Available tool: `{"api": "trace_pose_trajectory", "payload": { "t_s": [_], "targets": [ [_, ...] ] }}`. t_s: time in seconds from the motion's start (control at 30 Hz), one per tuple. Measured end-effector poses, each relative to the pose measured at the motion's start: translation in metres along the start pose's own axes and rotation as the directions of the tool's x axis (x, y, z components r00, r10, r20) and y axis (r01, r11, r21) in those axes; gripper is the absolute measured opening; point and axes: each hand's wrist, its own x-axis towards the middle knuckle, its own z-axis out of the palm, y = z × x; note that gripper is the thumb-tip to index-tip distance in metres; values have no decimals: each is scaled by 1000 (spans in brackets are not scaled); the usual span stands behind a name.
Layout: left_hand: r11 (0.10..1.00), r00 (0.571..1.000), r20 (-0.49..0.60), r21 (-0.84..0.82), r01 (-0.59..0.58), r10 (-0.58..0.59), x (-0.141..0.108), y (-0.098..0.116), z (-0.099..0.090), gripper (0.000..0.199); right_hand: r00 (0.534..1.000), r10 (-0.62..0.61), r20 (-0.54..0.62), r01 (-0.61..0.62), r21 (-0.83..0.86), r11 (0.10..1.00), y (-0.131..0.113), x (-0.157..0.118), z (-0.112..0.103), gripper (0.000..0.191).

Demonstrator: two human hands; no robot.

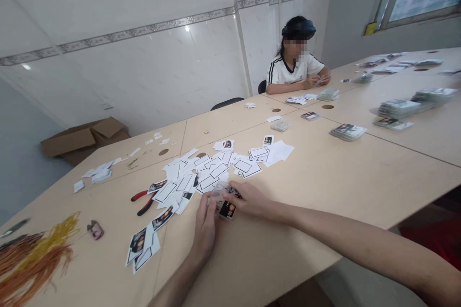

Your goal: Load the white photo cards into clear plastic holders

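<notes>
My left hand [206, 225] grips the left side of a small clear plastic case [217, 193], held just above the table near its front edge. From the right, my right hand [248, 200] has its fingers closed on the same case and on a dark printed card [227, 209] at it. Whether the card lies inside the case or against it, I cannot tell. Just beyond my hands spreads a loose heap of white cards with black borders [212, 172], some with dark pictures. Several more printed cards [139, 242] overlap to the left.
Red-handled pliers [144, 201] lie beside the cards. Orange and yellow cords [46, 254] fill the left corner of the table [295, 259]. Stacked cases [347, 131] stand at the right. A person [295, 64] sits across, handling a small item. A cardboard box [84, 139] is behind.
</notes>
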Motion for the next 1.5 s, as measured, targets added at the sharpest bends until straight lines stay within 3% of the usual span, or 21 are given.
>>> {"api": "trace_pose_trajectory", "payload": {
  "t_s": [0.13, 0.27, 0.43, 0.57, 0.7, 0.93, 1.23, 1.33, 1.5],
  "targets": [
    [999, 999, -44, 31, -23, 24, 0, 2, 1, 21, 999, -35, -23, 36, 26, 999, 1, 3, -3, 29],
    [997, 997, -54, 58, -56, 59, -2, 3, 2, 23, 995, -98, -11, 98, 189, 977, 2, 6, -8, 33],
    [998, 996, -68, 30, -62, 64, -3, 0, 1, 23, 984, -112, 141, 34, 464, 885, 5, 7, -10, 39],
    [999, 992, -115, -22, -44, 42, -1, -3, 0, 22, 960, -194, 204, 39, 586, 809, 9, 8, -11, 38],
    [994, 983, -182, -106, -25, 5, 2, -6, -1, 21, 927, -270, 261, 50, 626, 778, 8, 8, -16, 31],
    [980, 985, -174, -200, -14, -21, 4, -8, -2, 18, 846, -355, 398, -9, 676, 737, 11, 9, -21, 18],
    [988, 983, -183, -151, -27, -1, 4, -6, -4, 18, 781, -434, 449, -94, 772, 628, 19, 12, -18, 33],
    [992, 982, -188, -114, -43, 21, 4, -5, -4, 18, 790, -432, 436, -86, 776, 625, 19, 12, -17, 32],
    [997, 976, -207, -28, -73, 65, 4, -2, -3, 22, 903, -303, 304, 11, 690, 724, 15, 9, -9, 24]
  ]
}}
